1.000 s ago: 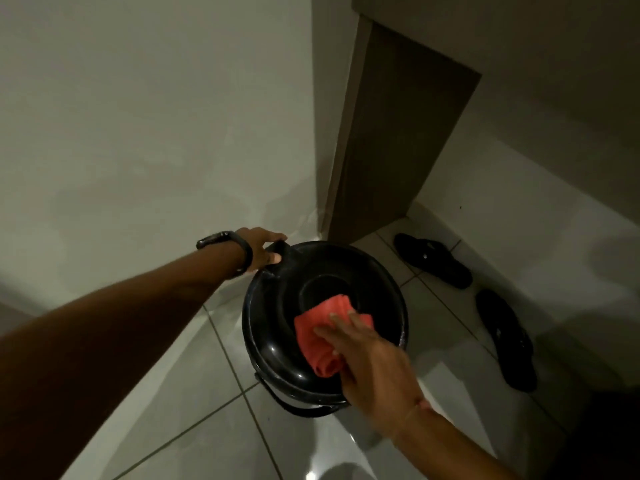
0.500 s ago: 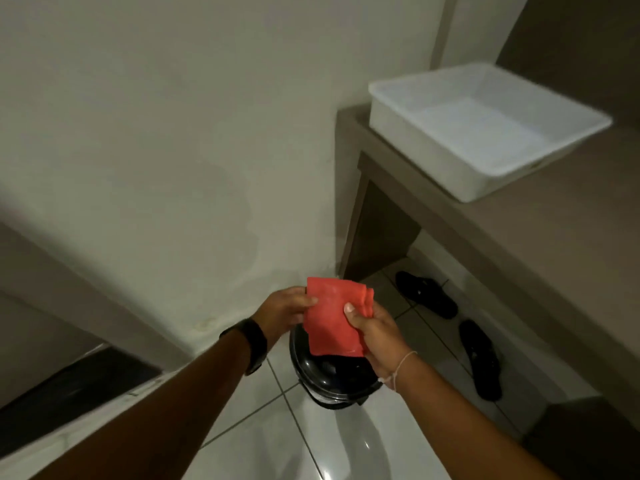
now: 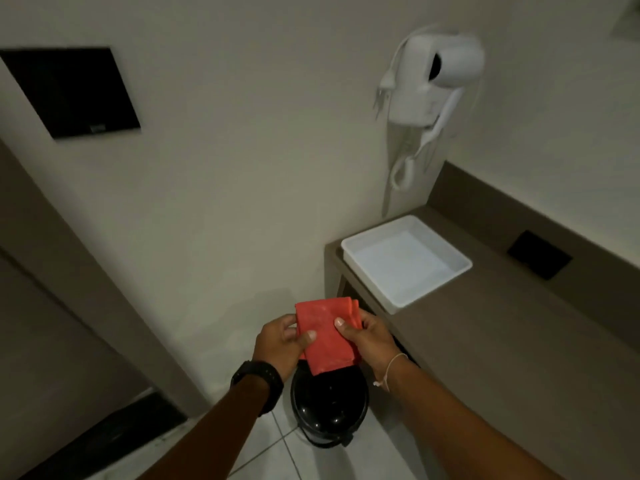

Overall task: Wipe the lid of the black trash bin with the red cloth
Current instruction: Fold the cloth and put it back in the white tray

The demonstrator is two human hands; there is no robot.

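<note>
Both my hands hold the red cloth (image 3: 325, 336) up in front of the wall, above the black trash bin (image 3: 329, 410), which stands on the tiled floor (image 3: 381, 452) directly below. My left hand (image 3: 282, 346) pinches the cloth's left edge, thumb laid flat across its front face and the fingers closed behind; a dark watch (image 3: 258, 384) circles that wrist. My right hand (image 3: 372, 337) closes on the right edge, thumb on the front and the other fingers wrapped behind the folded layers; a thin pale bracelet (image 3: 389, 370) hangs at that wrist. So each grip is shut tight on the cloth, which hangs as a flat folded rectangle, tilted, clear of the bin. The bin's glossy domed lid (image 3: 329, 403) is closed, catching small points of light, its upper part hidden behind the cloth's lower corner. To the right, a brown worktop (image 3: 502, 341) carries a white square tray (image 3: 407, 259) near its left end. Above it a white wall-mounted hair dryer (image 3: 429, 88) hangs with its coiled cord. A black panel (image 3: 72, 91) sits on the wall at upper left.
</note>
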